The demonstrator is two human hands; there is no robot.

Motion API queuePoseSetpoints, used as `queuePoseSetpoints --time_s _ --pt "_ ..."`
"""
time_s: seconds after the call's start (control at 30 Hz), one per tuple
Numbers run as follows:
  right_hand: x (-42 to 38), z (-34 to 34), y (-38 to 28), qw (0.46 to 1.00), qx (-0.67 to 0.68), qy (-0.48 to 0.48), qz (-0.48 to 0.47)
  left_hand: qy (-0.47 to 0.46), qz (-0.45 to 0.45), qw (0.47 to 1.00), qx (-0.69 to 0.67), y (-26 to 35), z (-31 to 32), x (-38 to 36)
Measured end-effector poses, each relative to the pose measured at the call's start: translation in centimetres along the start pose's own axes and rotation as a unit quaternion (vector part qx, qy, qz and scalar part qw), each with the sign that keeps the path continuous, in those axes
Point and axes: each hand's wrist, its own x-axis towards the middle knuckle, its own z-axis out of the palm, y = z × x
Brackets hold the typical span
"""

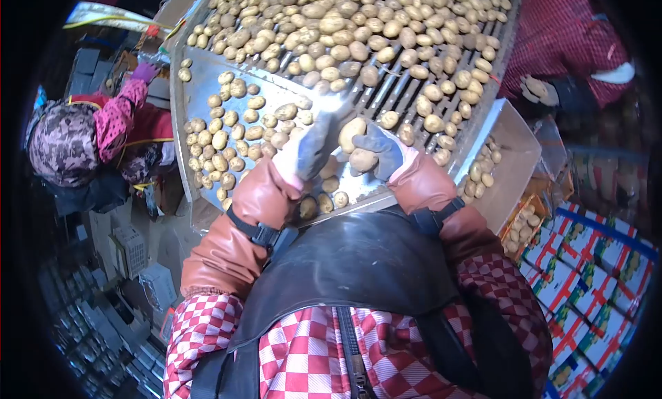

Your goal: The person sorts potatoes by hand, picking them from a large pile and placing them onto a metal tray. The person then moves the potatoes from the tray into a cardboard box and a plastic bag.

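Grey gloves cover both hands, above the near end of a metal sorting table (265, 89). My right hand (383, 149) is closed around two potatoes (353, 134), one above the other, on the side facing my left hand. My left hand (318, 140) is stretched toward the rollers, its fingertips smeared by motion; whether it holds anything is hidden. Loose potatoes (219, 138) lie on the smooth metal plate beyond my left forearm. Many more potatoes (331, 23) cover the bar rollers (396, 85) at the top. A few potatoes rest between and below my wrists.
A person in a patterned cap (65, 140) is at the left, another in a dark red checked sleeve (552, 34) at the upper right. A cardboard chute (514, 151) with potatoes, a crate of potatoes (522, 228) and stacked printed boxes (586, 282) stand at the right.
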Motion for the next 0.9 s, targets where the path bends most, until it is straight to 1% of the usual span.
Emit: queuePoseSetpoints --time_s 0.03,0.07,0.1,0.13,0.17,0.2,0.23,0.27,0.3,0.33,0.4,0.43,0.47,0.53,0.6,0.63,0.67,0.7,0.73,0.77,0.8,0.83,0.87,0.9 --pt "-1.0 -0.7 0.4 1.000 0.019 0.011 -0.006 0.029 -0.039 0.999 -0.021 0.2 0.0 -1.0" --pt "-1.7 -1.5 0.8 0.999 0.037 0.022 -0.012 0.155 -0.071 0.985 0.036 -0.3 -1.8 -1.3" --pt "-2.4 -2.1 1.4 0.998 0.048 0.044 -0.022 0.218 -0.127 0.941 0.224 0.6 -3.4 -1.2" --pt "-3.4 -2.2 1.6 0.997 0.052 0.053 -0.031 0.237 0.067 0.965 0.089 -2.8 -7.3 -1.9" --pt "-4.3 -2.4 1.6 0.995 0.059 0.073 -0.043 0.326 0.017 0.896 0.301 -3.2 -11.1 -2.8" --pt "-5.3 -2.7 1.5 0.992 0.063 0.098 -0.058 0.390 -0.025 0.775 0.497 -3.2 -13.1 -3.2" --pt "-6.0 -4.3 2.3 0.991 0.074 0.092 -0.070 0.442 -0.011 0.840 0.314 -1.7 -10.8 -3.4" --pt "-7.6 -3.9 1.9 0.984 0.100 0.138 -0.061 0.473 -0.010 0.873 0.117 -0.3 -8.2 -3.6" --pt "-9.1 -4.1 1.8 0.975 0.101 0.169 -0.099 0.449 -0.052 0.807 0.381 -3.5 -14.7 -3.1" --pt "-10.5 -4.3 1.8 0.966 0.102 0.195 -0.134 0.433 -0.089 0.655 0.613 -6.5 -21.0 -2.7" --pt "-13.7 -9.1 2.7 0.943 0.114 0.227 -0.213 0.302 -0.026 0.578 0.758 -8.2 -21.7 -2.7" --pt "-16.3 -9.7 2.4 0.918 0.164 0.290 -0.216 0.226 -0.024 0.633 0.740 -7.7 -20.3 -3.0" --pt "-18.7 -10.5 2.1 0.888 0.151 0.357 -0.248 0.212 0.007 0.654 0.726 -8.0 -19.6 -3.4" --pt "-23.2 -11.2 0.6 0.838 0.148 0.490 -0.190 0.177 0.057 0.661 0.727 -8.9 -21.9 -3.8" --pt "-26.3 -12.4 1.0 0.827 0.213 0.497 -0.156 0.167 0.071 0.628 0.757 -8.0 -19.7 -4.3" --pt "-27.7 -13.8 3.2 0.843 0.050 0.495 -0.207 0.172 0.053 0.598 0.781 -7.6 -19.0 -4.3" --pt "-29.2 -15.5 4.9 0.836 0.051 0.503 -0.213 0.173 0.073 0.590 0.786 -8.0 -19.9 -4.1" --pt "-30.7 -17.0 6.3 0.759 -0.237 0.548 -0.259 0.177 0.069 0.588 0.787 -8.2 -20.5 -3.7" --pt "-31.6 -17.7 7.1 0.614 -0.503 0.542 -0.276 0.183 0.064 0.585 0.788 -8.3 -20.9 -3.5" --pt "-31.6 -15.4 6.6 0.560 -0.490 0.595 -0.304 0.187 0.063 0.588 0.784 -8.5 -21.1 -3.4" --pt "-32.9 -16.0 6.3 0.559 -0.488 0.598 -0.302 0.184 0.063 0.588 0.785 -8.7 -21.6 -3.3" --pt "-35.3 -17.0 5.3 0.450 -0.605 0.617 -0.227 0.185 0.075 0.585 0.786 -9.0 -22.2 -3.3" --pt "-38.2 -18.4 4.6 0.328 -0.703 0.614 -0.145 0.186 0.086 0.581 0.788 -9.1 -22.5 -3.4" --pt "-40.6 -19.3 4.3 0.197 -0.779 0.592 -0.056 0.192 0.069 0.580 0.789 -8.7 -21.6 -3.5"
